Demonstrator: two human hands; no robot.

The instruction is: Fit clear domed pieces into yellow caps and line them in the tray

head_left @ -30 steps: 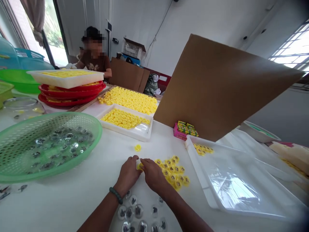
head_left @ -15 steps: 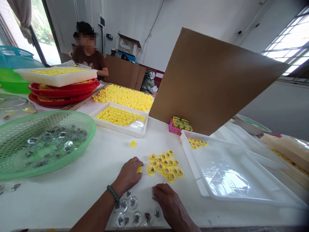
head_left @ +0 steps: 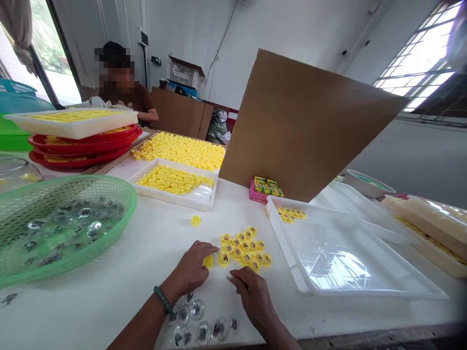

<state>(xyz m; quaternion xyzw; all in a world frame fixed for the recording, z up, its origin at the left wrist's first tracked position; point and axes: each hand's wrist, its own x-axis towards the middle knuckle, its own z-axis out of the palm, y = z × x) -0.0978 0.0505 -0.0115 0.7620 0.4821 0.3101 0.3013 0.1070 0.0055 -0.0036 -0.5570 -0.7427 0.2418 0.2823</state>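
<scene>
My left hand (head_left: 192, 268) has a small yellow round cup (head_left: 208, 262) between its thumb and outstretched index finger, low over the white table. Just right of it stands a cluster of several yellow cups with dark-patterned centres (head_left: 245, 247). Below that cluster is my right hand (head_left: 251, 292), thumb and index finger pinched together; whatever is between the tips is too small to make out. Clear round discs with dark figures (head_left: 203, 333) lie near the table's front edge, between my forearms. One single yellow cup (head_left: 196, 220) sits apart, farther back.
A green basket (head_left: 126, 214) of clear discs stands left. Behind are a white tray (head_left: 204, 201) of yellow cups and stacked red trays (head_left: 83, 154). Right lies a large clear-white tray (head_left: 292, 260); a brown board (head_left: 302, 126) leans behind a pink box (head_left: 257, 195). A person (head_left: 142, 104) sits across.
My right hand has moved up from the clear discs toward the yellow cluster, its fingertips pinched. My left index finger has stretched out over the yellow cup. The whole view has shifted slightly.
</scene>
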